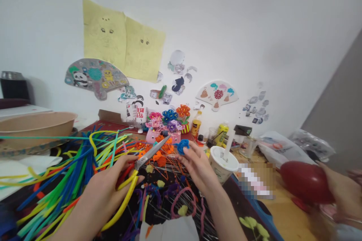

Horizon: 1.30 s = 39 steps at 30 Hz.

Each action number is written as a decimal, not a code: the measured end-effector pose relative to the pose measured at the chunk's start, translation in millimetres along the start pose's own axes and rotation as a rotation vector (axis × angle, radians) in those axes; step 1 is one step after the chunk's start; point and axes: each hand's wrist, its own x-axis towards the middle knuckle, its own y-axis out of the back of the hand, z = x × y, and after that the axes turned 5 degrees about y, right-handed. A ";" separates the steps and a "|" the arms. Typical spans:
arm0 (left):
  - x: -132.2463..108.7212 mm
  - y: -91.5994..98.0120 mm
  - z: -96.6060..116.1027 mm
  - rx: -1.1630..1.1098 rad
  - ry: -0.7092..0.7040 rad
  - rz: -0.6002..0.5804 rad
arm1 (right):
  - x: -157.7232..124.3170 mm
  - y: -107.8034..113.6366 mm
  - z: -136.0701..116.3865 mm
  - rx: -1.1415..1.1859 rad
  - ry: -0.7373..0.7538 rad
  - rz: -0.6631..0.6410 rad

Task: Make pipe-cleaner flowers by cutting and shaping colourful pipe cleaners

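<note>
My left hand (117,182) is closed around scissors (152,153), their metal blades pointing up and to the right. A bent yellow fuzzy stem (123,211) runs past the left fingers; I cannot tell whether it is gripped too. In my right hand (199,163), a small blue looped piece of fuzzy stem (183,146) is pinched between fingers and thumb. The blade tips stand to the left of the blue piece, apparently apart from it. Orange fuzzy flowers (161,156) lie behind the hands, and a pink stem loop (183,201) lies below them.
Bundled coloured fuzzy stems (76,173) spread across the left. Finished flower pots (154,135) stand at the back near a bottle (196,124). A lidded cup with a straw (224,160) is close to my right forearm. Farther right, another person's hand (343,192) touches a dark red balloon-like object (305,182).
</note>
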 end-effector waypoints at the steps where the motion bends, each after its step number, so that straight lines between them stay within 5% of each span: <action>1: 0.2 0.5 2.4 0.007 0.013 0.022 | -0.1 -0.2 0.6 -0.022 -0.004 -0.002; 13: -0.7 -22.0 -19.6 0.105 -0.093 0.084 | 1.4 -1.0 0.8 -0.114 -0.008 -0.097; 22: -0.6 -0.6 -6.4 0.244 -0.170 0.079 | 0.5 0.3 2.8 -0.158 -0.022 -0.081; 39: -3.9 6.9 -9.8 0.286 -0.232 0.167 | 1.1 0.1 3.4 -0.204 0.002 -0.073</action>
